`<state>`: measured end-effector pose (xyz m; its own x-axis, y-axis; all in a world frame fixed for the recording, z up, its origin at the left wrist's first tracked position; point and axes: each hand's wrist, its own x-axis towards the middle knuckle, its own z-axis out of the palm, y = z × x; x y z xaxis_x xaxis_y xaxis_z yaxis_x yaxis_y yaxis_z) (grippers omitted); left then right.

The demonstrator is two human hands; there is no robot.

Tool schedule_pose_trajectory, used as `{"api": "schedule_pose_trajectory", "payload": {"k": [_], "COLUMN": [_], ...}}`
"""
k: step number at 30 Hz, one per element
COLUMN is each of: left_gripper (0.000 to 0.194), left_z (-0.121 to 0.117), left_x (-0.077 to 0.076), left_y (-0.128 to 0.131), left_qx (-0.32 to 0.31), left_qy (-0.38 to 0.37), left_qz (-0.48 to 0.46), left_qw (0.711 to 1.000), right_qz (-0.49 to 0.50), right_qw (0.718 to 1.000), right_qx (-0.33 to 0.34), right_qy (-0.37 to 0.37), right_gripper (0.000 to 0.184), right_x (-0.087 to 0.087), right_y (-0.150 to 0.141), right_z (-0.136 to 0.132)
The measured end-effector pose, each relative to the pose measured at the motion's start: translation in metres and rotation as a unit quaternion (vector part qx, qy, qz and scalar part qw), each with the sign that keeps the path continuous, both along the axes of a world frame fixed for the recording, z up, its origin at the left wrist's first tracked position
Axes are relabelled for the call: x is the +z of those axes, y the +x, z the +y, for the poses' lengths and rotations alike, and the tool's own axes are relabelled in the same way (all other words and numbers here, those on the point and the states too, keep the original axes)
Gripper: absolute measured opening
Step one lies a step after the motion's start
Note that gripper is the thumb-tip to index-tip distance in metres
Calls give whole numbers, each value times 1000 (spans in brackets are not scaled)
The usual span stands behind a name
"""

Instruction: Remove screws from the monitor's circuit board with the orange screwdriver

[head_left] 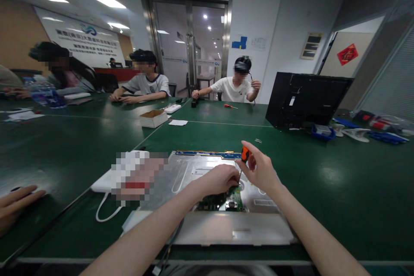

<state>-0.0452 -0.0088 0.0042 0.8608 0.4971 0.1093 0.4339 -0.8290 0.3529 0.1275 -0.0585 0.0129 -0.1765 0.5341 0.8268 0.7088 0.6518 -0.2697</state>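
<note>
In front of me on the green table lies the silvery metal back of a display panel (220, 228). A green circuit board (237, 202) sits on it, partly covered by my left forearm. Along the panel's far edge runs a narrow blue circuit strip (207, 154). My right hand (263, 172) grips a screwdriver (245, 154) by its orange and black handle, its shaft slanting down towards the board. Close by the shaft's lower end, my left hand (223, 179) has its fingers curled and pressed together; what they pinch, if anything, is hidden.
A white box-shaped device (106, 181) with a cable stands left of the panel. Another person's hand (19, 205) rests at the left edge. A black monitor housing (307, 99), a blue tray (323, 133), an open carton (153, 119) and another screwdriver (230, 106) lie farther back. Several people sit across.
</note>
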Motion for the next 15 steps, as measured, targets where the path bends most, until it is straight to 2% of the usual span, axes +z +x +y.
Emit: {"api": "schedule_pose_trajectory", "payload": {"k": [9,15], "left_gripper": [18,19], "left_z": [-1,1], "left_x": [1,-1], "left_y": [-1,0], "left_qx": [-18,-11], "left_qy": [-16,-7], "left_qz": [-22,-7], "left_qw": [999,1000], "right_qz": [2,6], "right_qw": [1000,1000], "right_qx": [30,13], "right_qy": [-2,-1], "right_gripper": [53,49], "right_x": [5,3], "right_y": [-1,-1], "right_z": [-4,-2]}}
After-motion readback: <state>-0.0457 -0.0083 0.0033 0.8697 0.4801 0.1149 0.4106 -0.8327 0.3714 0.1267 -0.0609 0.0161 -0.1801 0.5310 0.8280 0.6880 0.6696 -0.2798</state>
